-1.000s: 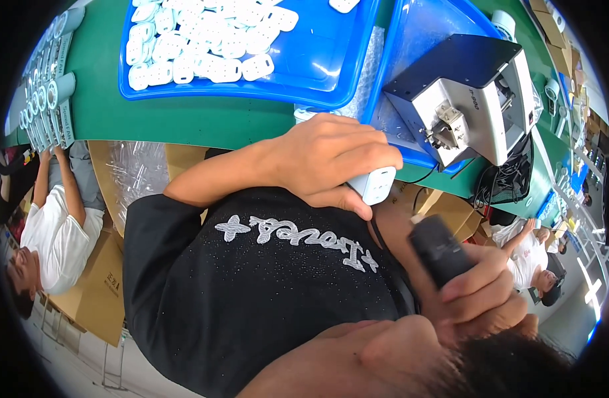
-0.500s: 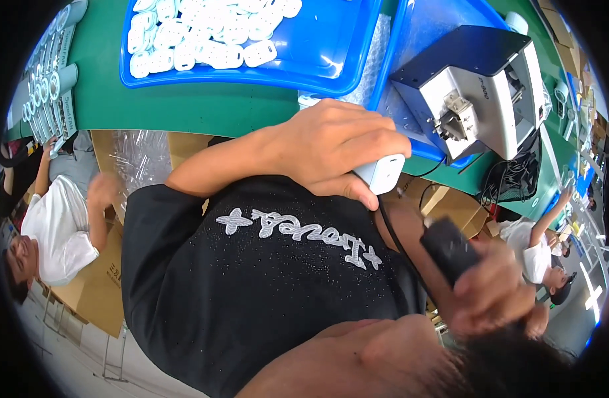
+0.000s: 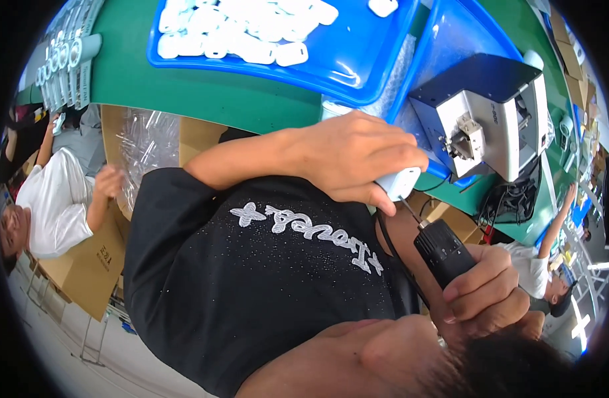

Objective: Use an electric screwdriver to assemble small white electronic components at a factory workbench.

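A small white plastic casing (image 3: 400, 180) is in my left hand (image 3: 361, 156), fingers wrapped over its top and thumb beneath. Its narrow end faces right. My right hand (image 3: 485, 288) grips a black electric screwdriver (image 3: 444, 251), pointed up and left. The thin bit (image 3: 411, 210) reaches the end face of the casing; whether it sits in a hole is too small to tell. A black cord (image 3: 401, 265) hangs behind the hands, along my black shirt.
A blue tray (image 3: 361, 93) of many white casings (image 3: 231, 30) stands on the green table (image 3: 205, 96). Right of it, a screw feeder (image 3: 497, 126) sits in another blue tray (image 3: 444, 40). White handheld fans (image 3: 69, 56) lie far left. Co-workers (image 3: 59, 199) sit on both sides.
My right hand has brought the screwdriver up to the casing, and its bit now meets the end face. My left hand keeps its hold. The whole view has shifted slightly.
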Available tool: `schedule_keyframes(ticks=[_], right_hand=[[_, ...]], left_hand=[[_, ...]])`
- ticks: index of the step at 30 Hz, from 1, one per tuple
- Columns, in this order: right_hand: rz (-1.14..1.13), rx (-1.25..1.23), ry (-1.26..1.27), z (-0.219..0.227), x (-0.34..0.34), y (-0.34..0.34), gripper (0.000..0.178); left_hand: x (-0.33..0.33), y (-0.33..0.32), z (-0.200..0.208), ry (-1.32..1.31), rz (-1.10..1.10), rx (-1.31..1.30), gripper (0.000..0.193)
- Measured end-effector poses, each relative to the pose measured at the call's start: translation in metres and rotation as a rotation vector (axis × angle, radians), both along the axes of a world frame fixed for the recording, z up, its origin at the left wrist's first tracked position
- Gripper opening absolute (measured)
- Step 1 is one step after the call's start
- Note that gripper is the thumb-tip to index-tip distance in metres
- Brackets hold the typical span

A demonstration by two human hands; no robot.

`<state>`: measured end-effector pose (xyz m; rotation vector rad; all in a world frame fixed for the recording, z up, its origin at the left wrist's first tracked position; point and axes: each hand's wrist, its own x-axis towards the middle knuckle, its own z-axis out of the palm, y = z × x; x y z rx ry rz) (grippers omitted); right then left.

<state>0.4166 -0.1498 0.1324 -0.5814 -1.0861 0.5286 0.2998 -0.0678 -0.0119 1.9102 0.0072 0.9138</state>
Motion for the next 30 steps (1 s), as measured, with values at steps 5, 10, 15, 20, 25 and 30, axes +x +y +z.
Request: schedule_keyframes(ticks=[5,10,15,20,25,30], right_hand=[[0.065,-0.032,0.098,-0.011,0.003,0.015,0.038],[0.090,-0.209,0.161,-0.016,0.008,0.028,0.058],[-0.108,-0.837,0.079,-0.029,-0.014,0.061,0.056],[-0.346,-1.015,-0.919,-0.051,-0.038,0.121,0.053],[-0.172,-1.069,-1.209,-0.095,-0.043,0.150,0.057],[-0.160,-1.005,-1.310,-0.100,-0.055,0.156,0.053]], left_hand=[[-0.019,0.012,0.020,0.069,0.013,0.134,0.051],[-0.023,0.086,0.051,0.174,0.019,0.683,0.047],[0.087,0.294,-0.008,0.407,0.059,0.532,0.049],[0.139,0.366,-0.022,0.614,0.134,0.843,0.043],[0.115,0.383,-0.038,0.247,0.099,0.665,0.041],[-0.084,0.268,0.055,0.682,0.710,0.171,0.037]])
